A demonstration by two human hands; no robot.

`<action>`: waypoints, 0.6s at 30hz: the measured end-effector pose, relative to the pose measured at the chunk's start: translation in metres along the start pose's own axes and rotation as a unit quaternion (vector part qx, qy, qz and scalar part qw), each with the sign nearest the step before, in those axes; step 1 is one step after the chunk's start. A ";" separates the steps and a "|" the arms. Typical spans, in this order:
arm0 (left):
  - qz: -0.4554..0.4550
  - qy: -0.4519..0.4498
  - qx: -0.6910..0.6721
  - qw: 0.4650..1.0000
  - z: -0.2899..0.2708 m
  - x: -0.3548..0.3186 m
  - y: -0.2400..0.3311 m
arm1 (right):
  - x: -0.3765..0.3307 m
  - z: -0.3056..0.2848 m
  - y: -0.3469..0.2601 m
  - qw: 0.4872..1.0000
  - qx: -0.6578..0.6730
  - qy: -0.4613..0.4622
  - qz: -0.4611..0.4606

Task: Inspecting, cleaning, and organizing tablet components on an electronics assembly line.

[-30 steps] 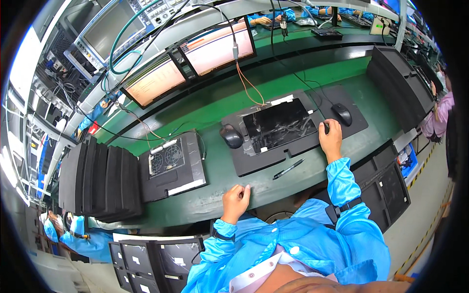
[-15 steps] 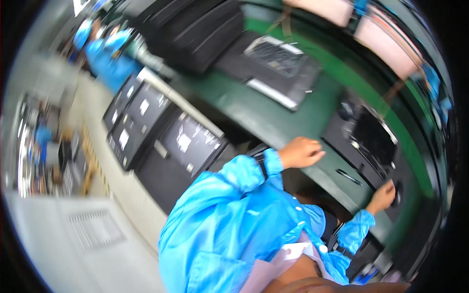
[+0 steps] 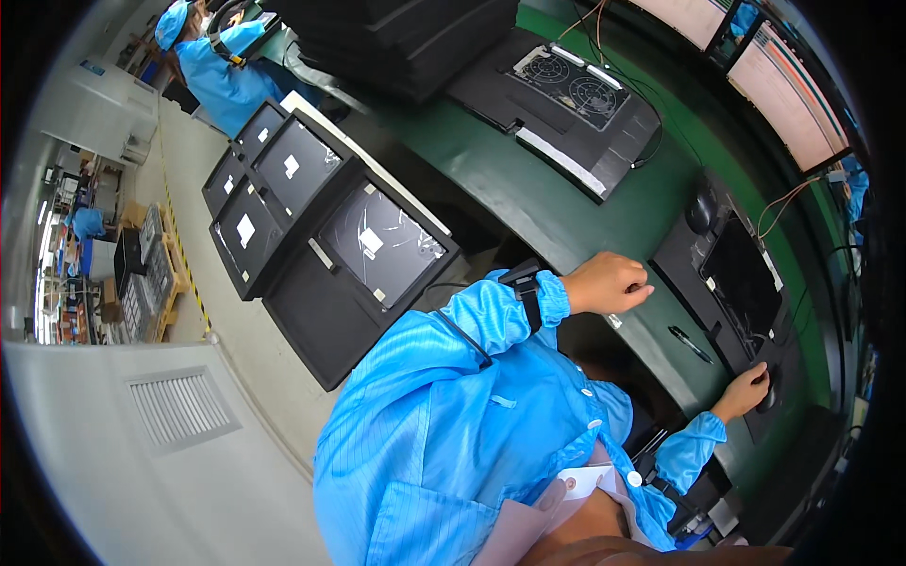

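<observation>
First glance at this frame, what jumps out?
The bright blue coat fills the lower middle. From it the left hand lies curled on the green bench, while the right hand rests on a black mouse beside a dark laptop. At the left, racked black laptop lids with white stickers stand beside the bench.
</observation>
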State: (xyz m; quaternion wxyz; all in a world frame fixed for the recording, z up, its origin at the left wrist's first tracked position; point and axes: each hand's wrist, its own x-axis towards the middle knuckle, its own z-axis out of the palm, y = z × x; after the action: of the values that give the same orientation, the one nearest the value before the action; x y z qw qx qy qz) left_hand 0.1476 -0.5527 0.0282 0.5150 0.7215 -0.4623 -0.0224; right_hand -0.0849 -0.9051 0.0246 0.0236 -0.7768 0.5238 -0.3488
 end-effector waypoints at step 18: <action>-0.029 -0.064 0.060 0.996 -0.002 0.013 0.015 | 0.049 -0.055 -0.040 0.945 0.110 -0.072 -0.298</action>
State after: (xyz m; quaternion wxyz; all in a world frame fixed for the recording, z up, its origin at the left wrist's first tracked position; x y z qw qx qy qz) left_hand 0.1466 -0.5611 0.0460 0.4388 0.7615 -0.4739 -0.0558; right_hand -0.0743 -0.9098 0.1079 0.0420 -0.9131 0.2234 -0.3385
